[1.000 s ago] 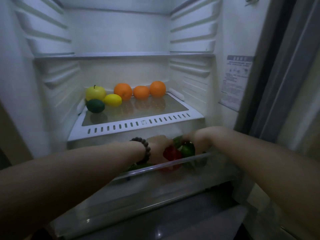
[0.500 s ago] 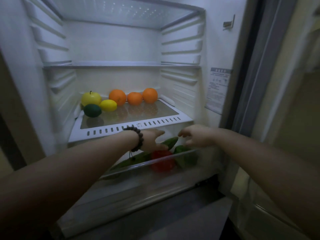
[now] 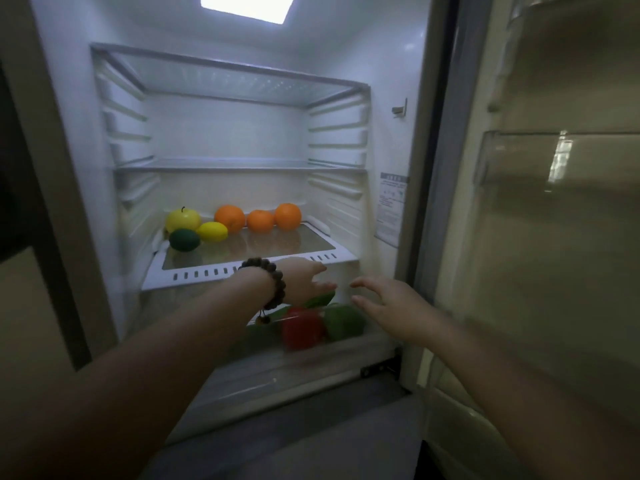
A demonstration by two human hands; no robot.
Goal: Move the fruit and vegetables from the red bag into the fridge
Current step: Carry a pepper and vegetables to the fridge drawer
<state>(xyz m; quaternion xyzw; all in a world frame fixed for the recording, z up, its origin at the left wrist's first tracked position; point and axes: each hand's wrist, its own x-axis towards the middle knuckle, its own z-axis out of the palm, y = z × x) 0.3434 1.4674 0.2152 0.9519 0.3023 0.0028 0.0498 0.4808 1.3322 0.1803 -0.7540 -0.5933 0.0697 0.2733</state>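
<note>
A lit ceiling lamp [image 3: 247,5] glows inside the open compartment, above two bare glass shelves [image 3: 239,79]. A printed label [image 3: 391,209] is stuck to the right inner wall, below a small white clip [image 3: 400,109]. At right, clear door bins [image 3: 554,161] catch a reflection. A bead bracelet [image 3: 268,282] is in view.

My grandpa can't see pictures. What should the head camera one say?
Two empty, open hands, left hand and right hand, hover above a clear fridge drawer holding red and green peppers. Oranges, lemons and a lime sit on the shelf above.
</note>
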